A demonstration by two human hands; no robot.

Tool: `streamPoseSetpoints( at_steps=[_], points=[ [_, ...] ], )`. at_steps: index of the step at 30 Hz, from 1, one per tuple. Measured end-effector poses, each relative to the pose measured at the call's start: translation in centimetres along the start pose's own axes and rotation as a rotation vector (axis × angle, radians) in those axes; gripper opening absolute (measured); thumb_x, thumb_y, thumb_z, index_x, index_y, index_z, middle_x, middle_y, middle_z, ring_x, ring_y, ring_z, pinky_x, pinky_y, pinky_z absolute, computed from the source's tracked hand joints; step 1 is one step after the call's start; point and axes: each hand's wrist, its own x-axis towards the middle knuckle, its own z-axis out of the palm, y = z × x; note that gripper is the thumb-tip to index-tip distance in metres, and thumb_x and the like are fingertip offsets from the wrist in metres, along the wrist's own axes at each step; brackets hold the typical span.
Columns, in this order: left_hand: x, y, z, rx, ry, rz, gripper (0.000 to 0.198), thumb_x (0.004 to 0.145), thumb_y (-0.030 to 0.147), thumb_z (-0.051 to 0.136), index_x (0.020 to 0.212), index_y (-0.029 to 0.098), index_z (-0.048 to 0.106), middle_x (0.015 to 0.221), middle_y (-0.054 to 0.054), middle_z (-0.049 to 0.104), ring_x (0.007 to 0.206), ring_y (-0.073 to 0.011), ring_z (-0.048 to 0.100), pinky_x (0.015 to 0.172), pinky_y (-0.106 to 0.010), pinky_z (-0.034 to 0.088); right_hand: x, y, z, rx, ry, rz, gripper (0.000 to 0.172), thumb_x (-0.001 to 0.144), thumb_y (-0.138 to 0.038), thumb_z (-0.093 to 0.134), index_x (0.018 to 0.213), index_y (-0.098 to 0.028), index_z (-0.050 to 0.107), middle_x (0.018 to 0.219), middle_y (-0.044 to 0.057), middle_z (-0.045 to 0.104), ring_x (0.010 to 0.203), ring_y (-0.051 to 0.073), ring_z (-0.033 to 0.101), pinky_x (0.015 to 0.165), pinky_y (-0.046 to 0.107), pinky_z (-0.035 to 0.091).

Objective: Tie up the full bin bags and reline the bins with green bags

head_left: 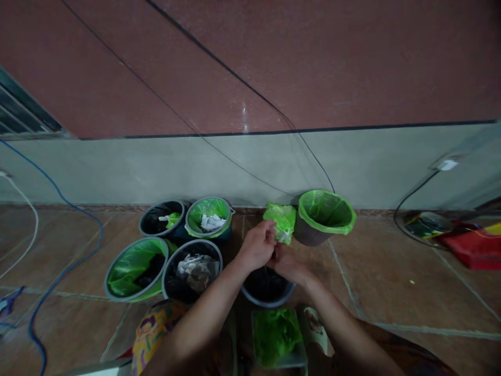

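Observation:
My left hand and my right hand meet above a small grey bin with a dark lining. Both are pinched together on a folded green plastic bag, which sticks up past my fingers. The right hand's fingers are partly hidden behind the left. Beside the bag to the right stands a brown bin lined with a green bag. A packet of green bags lies near my lap.
Left of my hands stand several bins: two lined green, two lined black, holding crumpled paper. A blue cable runs over the tiled floor at left. Red and yellow items lie at right by the wall.

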Motion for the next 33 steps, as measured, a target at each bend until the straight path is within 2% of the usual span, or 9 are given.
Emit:
streamPoseSetpoints(
  at_steps=[4, 7, 9, 13, 15, 20, 23, 28, 33],
  points=[
    [0.6, -0.8, -1.1, 0.159, 0.001, 0.039, 0.036, 0.082, 0.009, 0.053, 0.114, 0.018, 0.069, 0.091, -0.006, 0.072, 0.087, -0.0208, 0.068, 0.092, -0.033, 0.05, -0.1, 1.4, 0.8, -0.074, 0.039, 0.033, 0.025, 0.087, -0.03, 0.049, 0.078, -0.019, 0.07, 0.068, 0.003, 0.068, 0.064, 0.016, 0.059, 0.063, 0.027, 0.042],
    [0.2, -3.5, -1.7, 0.291, 0.109, 0.0, 0.046, 0.077, 0.003, 0.053, 0.12, 0.017, 0.067, 0.106, -0.011, 0.072, 0.102, -0.0244, 0.066, 0.102, -0.037, 0.046, 0.0, 1.7, -0.3, -0.149, 0.076, 0.094, 0.031, 0.088, -0.037, 0.048, 0.075, -0.02, 0.07, 0.058, 0.0, 0.061, 0.055, 0.015, 0.052, 0.057, 0.026, 0.036],
    [-0.5, -6.0, -1.2, 0.285, 0.038, -0.016, 0.05, 0.075, 0.002, 0.053, 0.121, 0.019, 0.066, 0.116, -0.01, 0.07, 0.106, -0.0232, 0.065, 0.104, -0.036, 0.045, 0.2, 1.7, -1.0, -0.139, 0.059, 0.098, 0.034, 0.087, -0.042, 0.048, 0.07, -0.02, 0.068, 0.055, -0.001, 0.058, 0.053, 0.014, 0.05, 0.055, 0.026, 0.034],
    [-2.4, -10.4, 2.1, 0.229, -0.22, 0.065, 0.043, 0.078, 0.016, 0.061, 0.121, 0.019, 0.065, 0.111, -0.007, 0.072, 0.098, -0.0227, 0.066, 0.092, -0.035, 0.051, 0.8, 1.3, -1.3, -0.098, 0.056, 0.058, 0.038, 0.087, -0.047, 0.049, 0.067, -0.02, 0.067, 0.059, 0.001, 0.062, 0.058, 0.014, 0.055, 0.058, 0.026, 0.036],
    [-2.9, -12.0, 3.8, 0.203, -0.164, 0.037, 0.026, 0.087, 0.025, 0.054, 0.106, 0.017, 0.07, 0.098, -0.007, 0.074, 0.088, -0.0214, 0.067, 0.084, -0.033, 0.05, 1.0, 1.1, -1.3, -0.083, 0.072, 0.064, 0.039, 0.087, -0.048, 0.05, 0.066, -0.019, 0.067, 0.061, 0.002, 0.064, 0.058, 0.014, 0.055, 0.058, 0.026, 0.037],
    [-2.3, -14.7, 5.1, 0.025, -0.006, -0.137, 0.034, 0.094, 0.035, 0.043, 0.085, 0.017, 0.07, 0.067, -0.001, 0.065, 0.059, -0.0141, 0.057, 0.062, -0.026, 0.045, 0.8, 2.2, -3.1, -0.039, 0.127, 0.084, 0.033, 0.086, -0.043, 0.052, 0.094, -0.018, 0.073, 0.066, 0.001, 0.067, 0.058, 0.015, 0.058, 0.057, 0.026, 0.042],
    [-1.5, -16.1, 4.3, -0.119, 0.08, -0.273, 0.037, 0.092, 0.038, 0.042, 0.084, 0.017, 0.07, 0.066, 0.0, 0.065, 0.053, -0.0117, 0.053, 0.056, -0.025, 0.042, -0.3, 3.9, -5.5, -0.274, 0.11, 0.176, 0.028, 0.084, -0.035, 0.059, 0.103, -0.02, 0.072, 0.077, 0.004, 0.073, 0.067, 0.018, 0.065, 0.062, 0.028, 0.045],
    [-0.9, -16.8, 2.9, -0.042, 0.103, -0.24, 0.034, 0.088, 0.04, 0.049, 0.081, 0.019, 0.074, 0.083, -0.002, 0.074, 0.081, -0.0171, 0.065, 0.081, -0.029, 0.048, -2.4, 5.8, -7.9, -0.919, -0.063, 0.394, 0.013, 0.073, -0.016, 0.07, 0.086, -0.016, 0.074, 0.093, 0.017, 0.075, 0.092, 0.032, 0.07, 0.069, 0.036, 0.048],
    [-0.8, -16.2, 3.3, -0.127, 0.132, -0.248, 0.033, 0.087, 0.042, 0.052, 0.083, 0.019, 0.076, 0.08, -0.003, 0.072, 0.077, -0.0174, 0.063, 0.077, -0.029, 0.047, -3.9, 6.1, -6.9, -0.988, -0.249, 0.348, 0.02, 0.072, -0.003, 0.06, 0.058, -0.017, 0.064, 0.077, 0.013, 0.073, 0.076, 0.027, 0.07, 0.061, 0.031, 0.044]
  ],
)
